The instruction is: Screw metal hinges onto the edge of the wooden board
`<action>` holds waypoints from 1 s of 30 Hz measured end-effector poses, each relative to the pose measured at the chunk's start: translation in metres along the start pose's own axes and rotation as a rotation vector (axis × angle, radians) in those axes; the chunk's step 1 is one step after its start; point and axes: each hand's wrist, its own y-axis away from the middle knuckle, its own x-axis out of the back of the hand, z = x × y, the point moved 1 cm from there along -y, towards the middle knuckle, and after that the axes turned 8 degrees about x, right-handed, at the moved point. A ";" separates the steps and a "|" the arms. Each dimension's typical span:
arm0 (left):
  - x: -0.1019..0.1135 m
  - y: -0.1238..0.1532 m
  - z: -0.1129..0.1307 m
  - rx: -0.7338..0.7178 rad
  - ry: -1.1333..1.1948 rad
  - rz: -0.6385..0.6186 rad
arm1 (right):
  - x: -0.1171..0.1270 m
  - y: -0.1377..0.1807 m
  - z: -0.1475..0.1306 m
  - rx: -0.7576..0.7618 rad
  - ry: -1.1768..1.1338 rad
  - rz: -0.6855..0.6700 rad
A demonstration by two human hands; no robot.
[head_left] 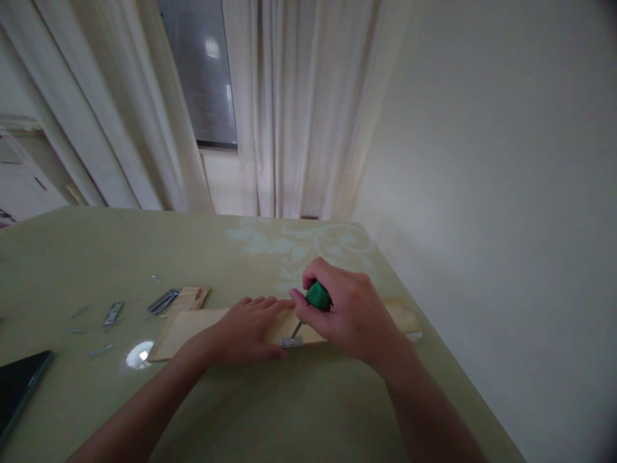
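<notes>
My right hand [348, 315] is closed around a green-handled screwdriver [317, 297]. Its thin shaft slants down to a small metal hinge [292, 342] at the near edge of a long pale wooden board [187, 325]. My left hand [250, 329] lies flat on the board just left of the hinge, fingers stretched out and pressing down. The board runs left to right across the green table [270, 405], and its right end shows beyond my right hand.
A smaller wooden piece [193, 296] lies behind the board. Loose metal hinges [112, 314] and several screws are scattered at the left. A dark flat device [19, 386] sits at the left edge. The table's right edge runs close to a plain wall; curtains hang behind.
</notes>
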 end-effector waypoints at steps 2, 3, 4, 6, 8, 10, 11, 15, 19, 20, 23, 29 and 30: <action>-0.002 0.000 0.002 0.014 -0.033 -0.012 | -0.009 -0.003 0.002 0.013 -0.038 -0.008; -0.002 0.000 0.002 0.017 -0.045 -0.018 | -0.012 -0.004 0.004 0.017 -0.053 -0.009; -0.003 0.001 0.002 0.015 -0.052 -0.022 | -0.015 -0.004 0.005 0.022 -0.067 -0.011; -0.005 0.001 0.001 0.011 -0.053 -0.020 | -0.021 -0.005 0.007 0.031 -0.094 -0.016; -0.007 0.000 -0.001 0.009 -0.050 -0.024 | -0.025 -0.005 0.008 0.044 -0.108 -0.013; -0.008 -0.001 -0.003 0.006 -0.050 -0.032 | -0.027 -0.006 0.008 0.066 -0.109 -0.012; -0.009 -0.001 -0.003 0.006 -0.049 -0.038 | -0.028 -0.006 0.008 0.076 -0.110 -0.014; -0.007 -0.003 -0.001 0.014 -0.057 -0.060 | -0.028 -0.007 0.009 0.086 -0.119 -0.022; -0.004 -0.002 0.001 0.026 -0.081 -0.066 | -0.026 -0.010 0.014 0.032 -0.098 -0.049; -0.004 -0.002 0.001 0.027 -0.080 -0.062 | -0.026 -0.009 0.014 0.028 -0.089 -0.064; -0.005 -0.003 0.000 0.025 -0.056 -0.051 | -0.024 -0.007 0.009 0.082 -0.010 -0.116; -0.006 -0.002 0.000 0.008 0.045 0.018 | -0.024 -0.003 -0.007 0.052 0.304 -0.185; -0.007 -0.002 0.000 0.008 0.065 0.050 | -0.025 -0.004 -0.008 0.068 0.268 -0.198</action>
